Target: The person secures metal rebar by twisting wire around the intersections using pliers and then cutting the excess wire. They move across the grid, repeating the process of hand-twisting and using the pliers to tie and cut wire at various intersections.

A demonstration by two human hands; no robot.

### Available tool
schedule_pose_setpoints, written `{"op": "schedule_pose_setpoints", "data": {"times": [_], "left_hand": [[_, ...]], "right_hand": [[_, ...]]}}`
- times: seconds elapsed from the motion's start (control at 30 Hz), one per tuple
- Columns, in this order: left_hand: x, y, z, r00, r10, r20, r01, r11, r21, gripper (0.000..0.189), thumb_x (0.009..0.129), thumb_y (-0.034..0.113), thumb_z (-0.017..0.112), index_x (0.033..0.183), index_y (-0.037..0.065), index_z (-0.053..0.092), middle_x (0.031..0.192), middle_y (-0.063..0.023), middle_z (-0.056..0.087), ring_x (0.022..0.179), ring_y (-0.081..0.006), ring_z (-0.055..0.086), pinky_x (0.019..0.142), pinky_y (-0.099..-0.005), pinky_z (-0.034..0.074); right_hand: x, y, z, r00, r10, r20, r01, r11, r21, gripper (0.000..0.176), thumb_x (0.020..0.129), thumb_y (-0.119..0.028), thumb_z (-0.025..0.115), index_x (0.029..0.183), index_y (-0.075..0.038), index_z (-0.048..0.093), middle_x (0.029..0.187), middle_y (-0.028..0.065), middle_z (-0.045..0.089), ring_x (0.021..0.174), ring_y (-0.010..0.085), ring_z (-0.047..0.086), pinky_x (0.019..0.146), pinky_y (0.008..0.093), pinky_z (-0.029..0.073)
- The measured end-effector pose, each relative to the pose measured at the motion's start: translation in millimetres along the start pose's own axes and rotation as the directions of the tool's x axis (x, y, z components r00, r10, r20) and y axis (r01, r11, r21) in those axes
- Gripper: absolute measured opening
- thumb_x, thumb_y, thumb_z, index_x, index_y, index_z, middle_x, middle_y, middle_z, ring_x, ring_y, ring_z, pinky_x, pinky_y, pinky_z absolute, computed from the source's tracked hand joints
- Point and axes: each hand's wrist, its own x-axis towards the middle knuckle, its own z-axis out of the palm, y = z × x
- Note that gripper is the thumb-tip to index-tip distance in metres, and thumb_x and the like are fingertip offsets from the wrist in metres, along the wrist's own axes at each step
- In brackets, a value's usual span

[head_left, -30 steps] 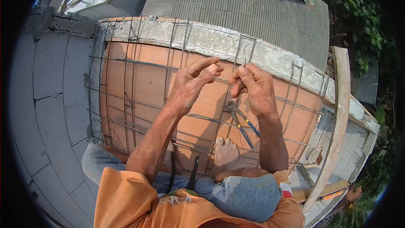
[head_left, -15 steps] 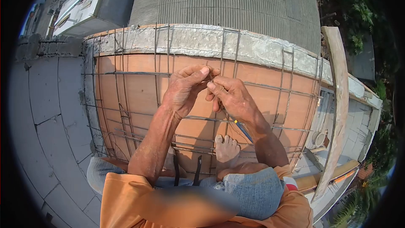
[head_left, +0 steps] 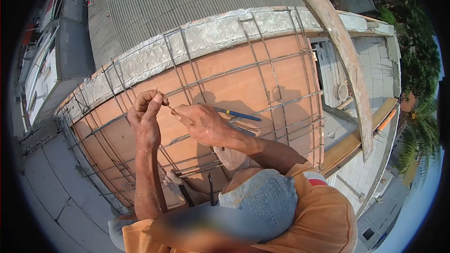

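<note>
My left hand (head_left: 146, 112) is raised above the rebar grid (head_left: 215, 72), its thumb and fingers pinched on a thin wire (head_left: 169, 107). To its right, my right hand (head_left: 201, 122) is closed, with the other end of the same short wire at its fingertips. Blue-handled pliers (head_left: 243, 115) stick out to the right from my right hand, a yellow band on one handle. The palm side of my right hand and the head of the pliers are hidden. Below both hands the steel bars cross over orange-brown panels (head_left: 229, 93).
A rough concrete beam (head_left: 206, 35) runs behind the grid, with corrugated roofing (head_left: 178, 0) beyond. A long wooden pole (head_left: 344, 51) slants at the right, near a round container (head_left: 341, 92). My bare feet (head_left: 176, 180) are on the panels. Grey blocks (head_left: 61, 178) lie at lower left.
The view has turned and shifted right. My hands have moved apart, with wire now visible between them. The pliers' handles now point right rather than down.
</note>
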Motion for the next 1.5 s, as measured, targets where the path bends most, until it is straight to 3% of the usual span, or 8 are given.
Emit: {"op": "schedule_pose_setpoints", "data": {"times": [0.17, 0.33, 0.57, 0.87, 1.0, 1.13, 1.23, 1.5], "left_hand": [[4, -3, 15, 0.98, -0.148, 0.13, 0.172, 0.965, -0.199, 0.01, 0.09, 0.012, 0.066, 0.089, 0.002, 0.065, 0.083, -0.0079, 0.065, 0.074, -0.0138, 0.059, 0.072, -0.0268, 0.048], [9, -3, 49, 0.991, -0.094, 0.099, 0.118, 0.954, -0.276, 0.009, 0.091, 0.011, 0.065, 0.091, 0.002, 0.065, 0.087, -0.0096, 0.067, 0.074, -0.0152, 0.062, 0.074, -0.0295, 0.052], [10, -43, 101, 0.967, -0.203, 0.153, 0.245, 0.907, -0.343, 0.006, 0.092, 0.01, 0.064, 0.094, 0.004, 0.065, 0.091, -0.0087, 0.068, 0.081, -0.0157, 0.064, 0.076, -0.0302, 0.052], [-6, -85, 122, 0.808, -0.463, 0.365, 0.471, 0.879, 0.073, 0.017, 0.09, 0.019, 0.067, 0.1, 0.004, 0.069, 0.091, -0.0047, 0.068, 0.085, -0.0125, 0.061, 0.072, -0.0284, 0.05], [11, -78, 138, 0.886, -0.315, 0.339, 0.223, 0.933, 0.284, 0.032, 0.093, 0.026, 0.063, 0.11, 0.0, 0.067, 0.093, -0.0064, 0.068, 0.086, -0.0148, 0.06, 0.076, -0.0311, 0.051], [53, -99, 164, 0.861, 0.239, 0.45, -0.454, 0.76, 0.465, 0.033, 0.092, 0.021, 0.06, 0.111, -0.005, 0.064, 0.091, -0.0166, 0.069, 0.088, -0.029, 0.065, 0.076, -0.0381, 0.052], [72, -112, 187, 0.864, 0.13, 0.486, -0.455, 0.612, 0.647, 0.032, 0.09, 0.019, 0.059, 0.111, -0.005, 0.064, 0.088, -0.0219, 0.068, 0.088, -0.0369, 0.066, 0.077, -0.0412, 0.052], [82, -125, 222, 0.913, -0.167, 0.372, -0.14, 0.729, 0.671, 0.04, 0.086, 0.021, 0.061, 0.117, -0.003, 0.063, 0.099, -0.0253, 0.068, 0.095, -0.0382, 0.066, 0.083, -0.0438, 0.05]], "right_hand": [[-17, -7, -28, 0.995, -0.061, -0.073, 0.053, 0.993, -0.103, 0.013, 0.089, -0.011, 0.054, 0.094, 0.001, 0.058, 0.071, 0.0221, 0.06, 0.066, 0.0407, 0.063, 0.057, 0.0483, 0.047], [-24, -8, -57, 0.976, -0.117, -0.183, -0.019, 0.794, -0.608, 0.038, 0.075, -0.004, 0.063, 0.113, -0.001, 0.058, 0.082, 0.0167, 0.063, 0.072, 0.0343, 0.064, 0.06, 0.0431, 0.052], [-38, 18, -76, 0.944, -0.15, -0.296, -0.006, 0.884, -0.467, 0.029, 0.082, -0.006, 0.061, 0.111, -0.002, 0.06, 0.089, 0.0163, 0.063, 0.076, 0.0363, 0.064, 0.061, 0.0432, 0.051], [-87, 81, -70, 0.879, -0.07, -0.472, -0.164, 0.885, -0.436, 0.016, 0.077, -0.002, 0.059, 0.093, -0.005, 0.058, 0.081, 0.0158, 0.062, 0.072, 0.0379, 0.063, 0.06, 0.0457, 0.049], [-105, 112, -103, 0.75, -0.04, -0.66, -0.299, 0.87, -0.392, 0.011, 0.078, -0.003, 0.059, 0.088, -0.005, 0.06, 0.081, 0.0165, 0.063, 0.073, 0.0384, 0.063, 0.061, 0.0453, 0.049], [-100, 130, -140, 0.735, 0.05, -0.676, -0.493, 0.724, -0.483, 0.013, 0.077, -0.004, 0.06, 0.09, -0.005, 0.061, 0.081, 0.0158, 0.064, 0.074, 0.0379, 0.064, 0.062, 0.045, 0.051], [-91, 142, -143, 0.773, 0.043, -0.633, -0.503, 0.648, -0.571, 0.015, 0.076, -0.005, 0.062, 0.09, -0.005, 0.062, 0.082, 0.0156, 0.063, 0.076, 0.0378, 0.065, 0.064, 0.0459, 0.052], [-72, 155, -151, 0.824, 0.118, -0.554, -0.507, 0.59, -0.629, 0.014, 0.073, -0.008, 0.062, 0.087, -0.004, 0.063, 0.084, 0.0163, 0.062, 0.077, 0.0394, 0.065, 0.07, 0.0488, 0.052]]}}
